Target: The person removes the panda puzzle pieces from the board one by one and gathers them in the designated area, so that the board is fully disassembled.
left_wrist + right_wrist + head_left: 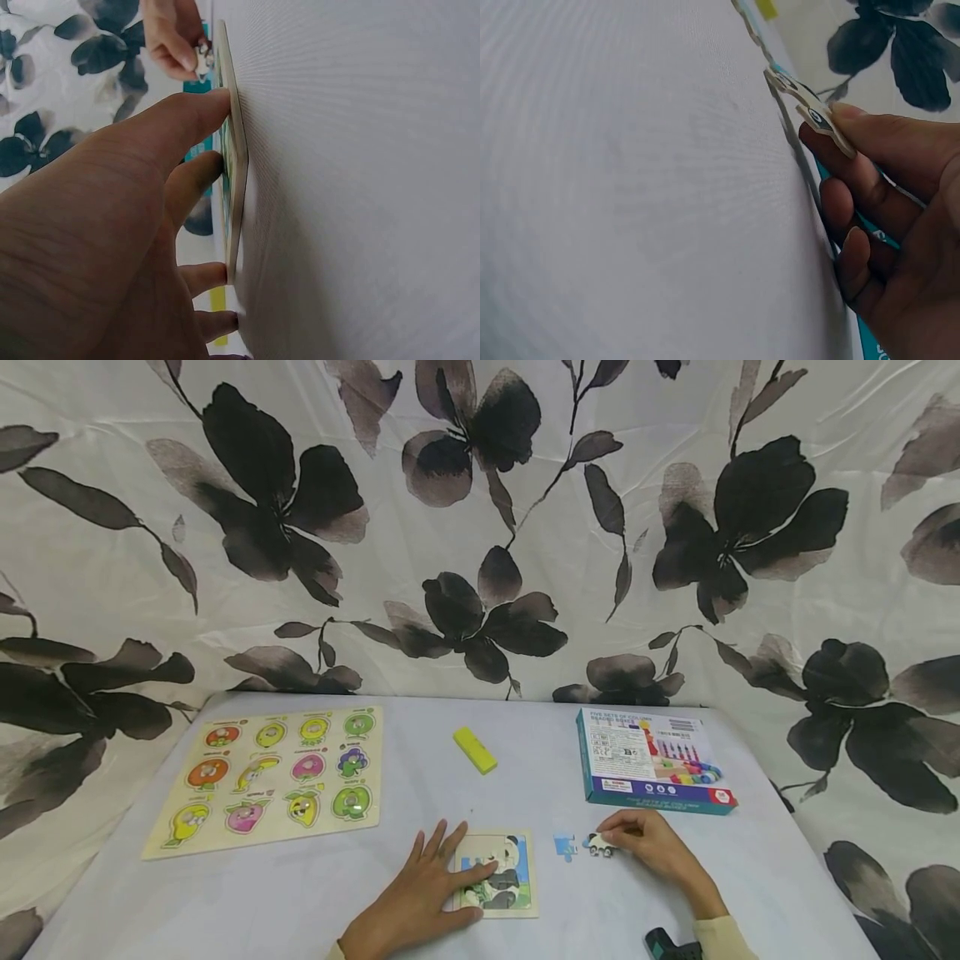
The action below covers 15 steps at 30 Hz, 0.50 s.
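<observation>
A small wooden panda jigsaw puzzle board [533, 893] lies on the table in front of me. My left hand [420, 889] is spread over its left side, with thumb and index finger reaching across the picture. In the left wrist view, fingertips touch the face and edge of the board [238, 154]. To the right, my right hand [663, 853] pinches a black-and-white puzzle piece [597, 843] between thumb and fingers. The right wrist view shows this piece [810, 105] tilted, close to the tabletop. Beside it lies a light-blue puzzle piece [565, 847].
A fruit puzzle board [281, 818] lies at the left. A yellow block [475, 750] is at the back middle, and a flat printed box [652, 760] lies behind my right hand. A black object [667, 945] sits at the front edge near my right sleeve.
</observation>
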Each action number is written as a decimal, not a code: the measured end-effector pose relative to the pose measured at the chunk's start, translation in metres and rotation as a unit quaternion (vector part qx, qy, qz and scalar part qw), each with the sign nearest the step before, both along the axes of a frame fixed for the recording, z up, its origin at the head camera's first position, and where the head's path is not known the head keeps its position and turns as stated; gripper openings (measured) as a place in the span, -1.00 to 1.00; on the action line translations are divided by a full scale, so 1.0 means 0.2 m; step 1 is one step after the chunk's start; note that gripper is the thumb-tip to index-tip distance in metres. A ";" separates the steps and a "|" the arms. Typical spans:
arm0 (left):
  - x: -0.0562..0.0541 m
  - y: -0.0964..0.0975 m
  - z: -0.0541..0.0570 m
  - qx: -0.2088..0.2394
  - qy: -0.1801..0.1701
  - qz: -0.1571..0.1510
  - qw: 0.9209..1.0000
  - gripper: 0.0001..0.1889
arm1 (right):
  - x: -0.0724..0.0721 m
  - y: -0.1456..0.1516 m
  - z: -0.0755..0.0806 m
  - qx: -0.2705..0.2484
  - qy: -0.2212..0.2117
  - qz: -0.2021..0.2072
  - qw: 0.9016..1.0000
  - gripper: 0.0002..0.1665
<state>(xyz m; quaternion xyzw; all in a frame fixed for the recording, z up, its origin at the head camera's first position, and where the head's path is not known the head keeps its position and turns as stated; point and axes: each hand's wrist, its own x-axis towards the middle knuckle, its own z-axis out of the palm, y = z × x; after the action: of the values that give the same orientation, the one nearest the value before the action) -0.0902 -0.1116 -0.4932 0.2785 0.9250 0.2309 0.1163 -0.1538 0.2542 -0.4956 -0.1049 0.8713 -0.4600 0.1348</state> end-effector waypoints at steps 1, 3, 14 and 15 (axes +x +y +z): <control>0.00 0.00 0.00 0.000 0.001 0.000 1.000 -0.43 | 0.00 0.00 0.00 0.002 0.003 0.001 1.000 -0.82; 0.00 0.00 0.00 -0.001 0.004 0.000 1.000 -0.43 | 0.00 -0.01 0.00 0.010 0.010 0.004 1.000 -0.84; 0.00 0.00 -0.01 0.004 -0.001 -0.003 1.000 -0.43 | -0.01 -0.02 -0.01 0.043 0.035 -0.016 0.998 -0.85; 0.00 0.00 -0.01 0.004 -0.004 -0.003 1.000 -0.43 | -0.01 -0.02 -0.01 0.047 0.036 -0.020 0.998 -0.86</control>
<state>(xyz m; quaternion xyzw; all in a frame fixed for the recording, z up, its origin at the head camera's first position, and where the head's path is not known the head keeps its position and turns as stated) -0.0909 -0.1123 -0.4951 0.2811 0.9226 0.2357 0.1197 -0.1549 0.2493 -0.4983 -0.0972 0.8981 -0.4174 0.0986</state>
